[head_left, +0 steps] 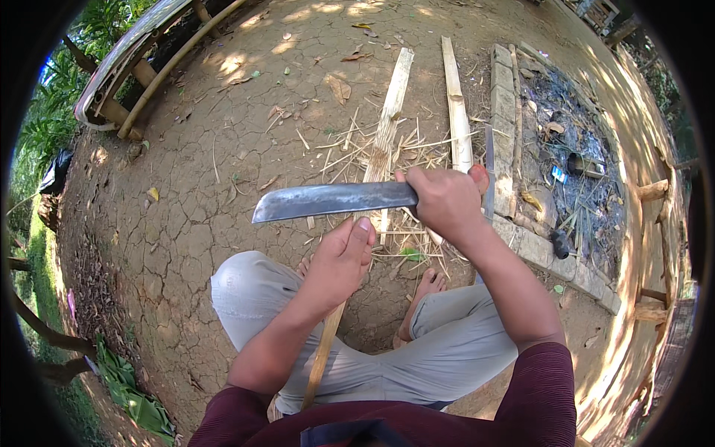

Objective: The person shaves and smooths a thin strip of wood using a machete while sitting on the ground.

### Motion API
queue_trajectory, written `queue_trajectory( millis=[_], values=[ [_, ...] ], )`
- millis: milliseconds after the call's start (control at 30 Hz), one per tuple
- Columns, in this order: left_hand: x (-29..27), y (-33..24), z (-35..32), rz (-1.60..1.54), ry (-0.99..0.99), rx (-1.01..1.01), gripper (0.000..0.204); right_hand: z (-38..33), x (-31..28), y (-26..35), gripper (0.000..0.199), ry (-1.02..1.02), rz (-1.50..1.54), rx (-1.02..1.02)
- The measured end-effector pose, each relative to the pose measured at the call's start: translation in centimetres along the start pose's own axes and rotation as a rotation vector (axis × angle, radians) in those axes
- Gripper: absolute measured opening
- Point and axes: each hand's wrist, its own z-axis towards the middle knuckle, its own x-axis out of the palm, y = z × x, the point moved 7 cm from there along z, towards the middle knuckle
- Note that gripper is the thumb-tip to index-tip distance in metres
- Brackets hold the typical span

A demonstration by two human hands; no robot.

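My right hand (pixel 450 201) is closed round the handle of a machete (pixel 335 200). Its broad dark blade points left, level, just above my left hand. In my left hand (pixel 341 257) a narrow bamboo strip (pixel 326 350) is gripped, thumb on top. The strip's lower end runs back over my lap. Beyond the blade lies a longer pale bamboo slat (pixel 387 123), roughly in line with the strip; the blade hides whether they join. A second split bamboo piece (pixel 456 112) lies to its right. An orange-red end shows beside my right hand.
Thin shavings (pixel 417 141) litter the cracked earth around the slats. At right, a brick border (pixel 503 97) encloses an ashy fire pit (pixel 570 141) with a dark can (pixel 586 165). A bamboo-framed bench (pixel 153 63) stands far left. My bare foot (pixel 426 298) rests near the shavings.
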Motion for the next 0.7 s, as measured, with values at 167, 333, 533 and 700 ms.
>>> queue_trajectory(
  millis=[167,333,533,700],
  values=[
    [0.9,-0.4,-0.8,0.005,0.011,-0.023,0.029,0.9,-1.3,-8.8,0.018,0.024,-0.183,0.339],
    [-0.2,-0.1,-0.3,-0.021,-0.004,-0.028,0.028,1.0,-1.1,-5.3,0.021,0.218,-0.024,0.346],
    [0.0,0.1,0.1,-0.029,-0.004,-0.019,0.028,-0.8,-0.6,0.3,0.011,0.029,0.056,-0.037],
    [-0.3,0.7,0.2,0.145,-0.048,0.129,0.027,-0.4,-0.9,1.8,0.01,-0.029,0.015,-0.091]
  ],
)
